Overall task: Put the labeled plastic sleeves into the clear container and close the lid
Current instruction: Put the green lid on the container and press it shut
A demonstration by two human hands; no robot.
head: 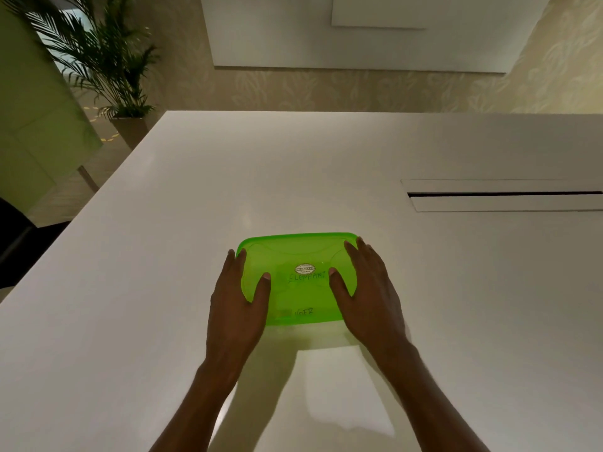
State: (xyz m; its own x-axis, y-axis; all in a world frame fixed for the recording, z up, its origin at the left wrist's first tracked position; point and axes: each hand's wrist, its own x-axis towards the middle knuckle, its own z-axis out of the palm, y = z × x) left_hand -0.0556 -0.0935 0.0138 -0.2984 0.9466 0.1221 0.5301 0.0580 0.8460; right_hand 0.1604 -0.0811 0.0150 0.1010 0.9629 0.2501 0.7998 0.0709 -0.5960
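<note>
Container [298,316] sits mid-counter [163,223], green lid [293,256] on, sleeves showing through. I see left hand [236,305] and right hand [368,288] flat, pressing lid ends. Risk: uneven pressure leaves a corner unseated, or box skids.

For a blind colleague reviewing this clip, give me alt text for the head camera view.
Both hands, left hand and right hand, press flat on a green lid covering a container on a white table. Handwritten labels show through the lid; a potted palm stands beyond.

Under both grips, the lid [295,256] is translucent green plastic, smooth and faintly glossy, with a paper sticker [304,268]. The desk [195,197] is smooth, white, softly shiny.
</note>
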